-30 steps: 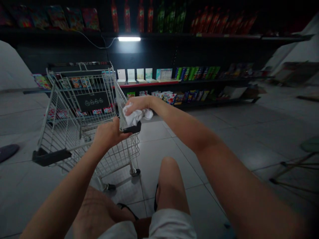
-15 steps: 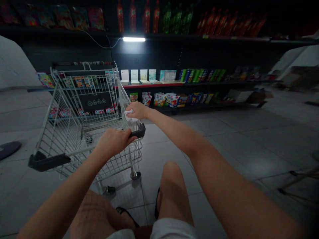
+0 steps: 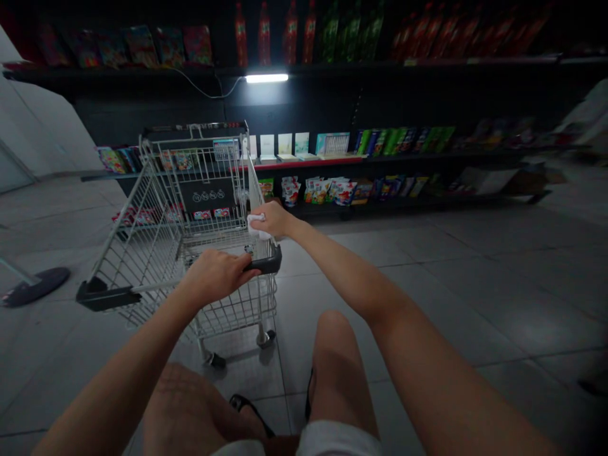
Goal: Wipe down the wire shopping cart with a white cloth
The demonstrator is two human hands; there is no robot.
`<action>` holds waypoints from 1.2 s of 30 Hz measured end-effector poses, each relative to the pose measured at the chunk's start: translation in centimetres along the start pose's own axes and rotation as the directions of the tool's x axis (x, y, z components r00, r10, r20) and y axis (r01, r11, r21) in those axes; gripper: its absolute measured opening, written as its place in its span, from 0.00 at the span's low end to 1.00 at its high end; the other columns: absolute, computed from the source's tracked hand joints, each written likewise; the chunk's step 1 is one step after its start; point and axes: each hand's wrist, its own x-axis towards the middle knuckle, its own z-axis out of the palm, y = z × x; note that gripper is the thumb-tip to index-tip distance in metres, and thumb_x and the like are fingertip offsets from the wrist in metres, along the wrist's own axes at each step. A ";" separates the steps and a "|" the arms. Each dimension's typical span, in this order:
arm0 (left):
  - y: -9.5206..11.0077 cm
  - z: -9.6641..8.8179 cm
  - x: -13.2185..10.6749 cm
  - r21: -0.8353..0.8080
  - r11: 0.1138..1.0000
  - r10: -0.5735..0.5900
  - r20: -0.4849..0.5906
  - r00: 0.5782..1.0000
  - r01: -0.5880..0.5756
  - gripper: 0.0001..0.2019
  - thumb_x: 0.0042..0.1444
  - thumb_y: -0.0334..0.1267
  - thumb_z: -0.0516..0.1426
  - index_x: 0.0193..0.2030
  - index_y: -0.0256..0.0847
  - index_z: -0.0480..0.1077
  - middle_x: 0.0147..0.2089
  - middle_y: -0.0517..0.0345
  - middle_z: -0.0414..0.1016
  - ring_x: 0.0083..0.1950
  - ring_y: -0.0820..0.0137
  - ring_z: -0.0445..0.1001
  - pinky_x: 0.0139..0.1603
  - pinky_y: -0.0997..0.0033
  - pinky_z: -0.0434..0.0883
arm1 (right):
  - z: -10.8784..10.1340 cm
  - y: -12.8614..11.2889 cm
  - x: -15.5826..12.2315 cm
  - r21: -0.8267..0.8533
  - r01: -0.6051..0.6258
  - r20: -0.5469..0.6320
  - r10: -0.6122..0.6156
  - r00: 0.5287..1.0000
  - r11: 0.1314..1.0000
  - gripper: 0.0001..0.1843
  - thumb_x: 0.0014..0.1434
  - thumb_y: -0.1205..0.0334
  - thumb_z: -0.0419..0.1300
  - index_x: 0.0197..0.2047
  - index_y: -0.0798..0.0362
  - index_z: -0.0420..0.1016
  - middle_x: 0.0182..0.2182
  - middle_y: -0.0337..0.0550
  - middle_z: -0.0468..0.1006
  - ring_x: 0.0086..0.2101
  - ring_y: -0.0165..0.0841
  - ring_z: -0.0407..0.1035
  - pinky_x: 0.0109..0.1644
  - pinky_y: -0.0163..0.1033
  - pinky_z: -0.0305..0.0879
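A wire shopping cart (image 3: 228,320) stands before me, its near rim capped by dark plastic corner pieces. My left hand (image 3: 216,275) is closed around that rim beside the right-hand corner piece (image 3: 266,261). Just beyond it, my right hand (image 3: 274,220) grips a crumpled white cloth (image 3: 257,227) against the top of the cart's right side. The fingers of the right hand are partly hidden behind the cloth and the wire. A dark panel (image 3: 209,195) with printed symbols hangs inside the far end of the cart, below its handle.
Behind the cart runs a dark shelf (image 3: 304,163) with boxes, cans and snack bags. Red and green bottles (image 3: 291,35) line the upper shelf above a lit tube lamp (image 3: 266,78). A round stand base (image 3: 38,286) rests on the tiled floor at left.
The view has turned slightly left, so the cart and shelves appear further right. The left hand keeps its hold on the rim, and the right hand still presses the cloth to the cart's side.
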 end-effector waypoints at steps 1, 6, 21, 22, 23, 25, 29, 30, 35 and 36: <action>-0.3 0.1 -0.2 -0.005 1.000 0.012 -0.009 1.000 -0.012 0.25 0.68 0.54 0.40 0.41 0.40 0.70 0.31 0.52 0.79 0.32 0.64 0.78 0.27 0.68 0.56 | 0.0 -0.2 -0.2 0.000 -0.002 -0.007 0.002 1.000 1.000 0.13 0.55 0.60 0.53 0.22 0.56 0.70 0.20 0.36 0.66 0.25 0.26 0.55 0.34 0.34 0.47; -2.1 0.3 -2.1 -0.047 0.994 0.097 -0.036 0.995 -0.099 0.25 0.68 0.55 0.40 0.37 0.41 0.70 0.29 0.55 0.77 0.30 0.67 0.75 0.27 0.69 0.55 | 0.4 -2.2 -1.1 0.005 -0.058 -0.065 0.058 0.996 0.998 0.13 0.55 0.59 0.53 0.24 0.55 0.71 0.22 0.37 0.70 0.25 0.26 0.56 0.33 0.35 0.46; -6.3 0.4 -7.4 -0.185 0.973 0.104 -0.182 0.978 -0.138 0.26 0.56 0.59 0.54 0.51 0.40 0.73 0.40 0.49 0.80 0.39 0.63 0.78 0.34 0.68 0.66 | 2.2 -10.2 -2.8 -0.042 -0.269 -0.264 0.249 0.932 0.962 0.13 0.62 0.56 0.54 0.35 0.53 0.76 0.34 0.45 0.80 0.37 0.34 0.71 0.45 0.39 0.58; -5.5 0.1 -7.3 -0.174 0.978 0.087 -0.173 0.981 -0.117 0.26 0.56 0.60 0.53 0.48 0.40 0.74 0.39 0.49 0.80 0.38 0.62 0.78 0.33 0.68 0.65 | 2.6 -10.7 -3.0 -0.043 -0.266 -0.284 0.244 0.927 0.963 0.13 0.63 0.56 0.53 0.37 0.53 0.76 0.36 0.45 0.80 0.38 0.35 0.71 0.47 0.40 0.58; -4.7 -0.2 -7.1 -0.160 0.983 0.068 -0.152 0.986 -0.093 0.26 0.56 0.61 0.52 0.43 0.40 0.75 0.37 0.50 0.80 0.37 0.62 0.77 0.31 0.68 0.63 | 3.0 -11.0 -3.3 -0.044 -0.253 -0.307 0.228 0.924 0.966 0.14 0.64 0.55 0.52 0.39 0.53 0.76 0.37 0.45 0.79 0.40 0.36 0.71 0.49 0.41 0.59; -3.3 -0.3 -6.7 -0.134 0.991 -0.003 -0.104 0.995 -0.011 0.26 0.59 0.62 0.49 0.35 0.40 0.73 0.32 0.52 0.78 0.33 0.64 0.75 0.29 0.68 0.59 | 4.0 -11.3 -4.0 -0.046 -0.184 -0.344 0.157 0.926 0.982 0.15 0.66 0.55 0.51 0.44 0.52 0.75 0.40 0.45 0.78 0.44 0.36 0.70 0.53 0.42 0.58; -2.4 0.8 -6.4 -0.149 0.977 -0.169 -0.091 0.981 0.154 0.25 0.65 0.56 0.43 0.28 0.41 0.66 0.24 0.56 0.71 0.26 0.68 0.68 0.27 0.68 0.53 | 4.6 -8.3 -5.0 -0.105 0.094 -0.307 -0.122 0.944 0.990 0.18 0.62 0.52 0.58 0.52 0.48 0.73 0.49 0.45 0.75 0.52 0.37 0.65 0.61 0.45 0.54; -2.6 1.1 -6.6 -0.168 0.972 -0.183 -0.105 0.978 0.164 0.25 0.66 0.55 0.42 0.27 0.41 0.65 0.23 0.56 0.69 0.25 0.69 0.67 0.27 0.68 0.53 | 4.2 -6.6 -4.9 -0.111 0.106 -0.311 -0.136 0.941 0.988 0.18 0.61 0.52 0.59 0.52 0.48 0.73 0.49 0.45 0.75 0.53 0.38 0.65 0.61 0.46 0.54; -4.4 2.5 -7.1 -0.265 0.959 -0.151 -0.197 0.969 0.095 0.23 0.64 0.53 0.45 0.22 0.41 0.59 0.21 0.60 0.60 0.24 0.72 0.61 0.29 0.69 0.55 | 0.8 2.2 -3.2 0.053 -0.326 -0.563 0.298 0.771 0.944 0.15 0.66 0.59 0.50 0.50 0.54 0.72 0.47 0.52 0.74 0.51 0.40 0.65 0.58 0.47 0.60; -4.8 2.6 -7.1 -0.284 0.955 -0.146 -0.209 0.967 0.083 0.23 0.64 0.53 0.46 0.22 0.41 0.58 0.21 0.61 0.59 0.23 0.73 0.60 0.28 0.69 0.55 | 0.6 2.6 -3.0 0.084 -0.380 -0.595 0.352 0.722 0.921 0.16 0.67 0.59 0.48 0.49 0.55 0.72 0.47 0.53 0.74 0.51 0.41 0.65 0.58 0.48 0.61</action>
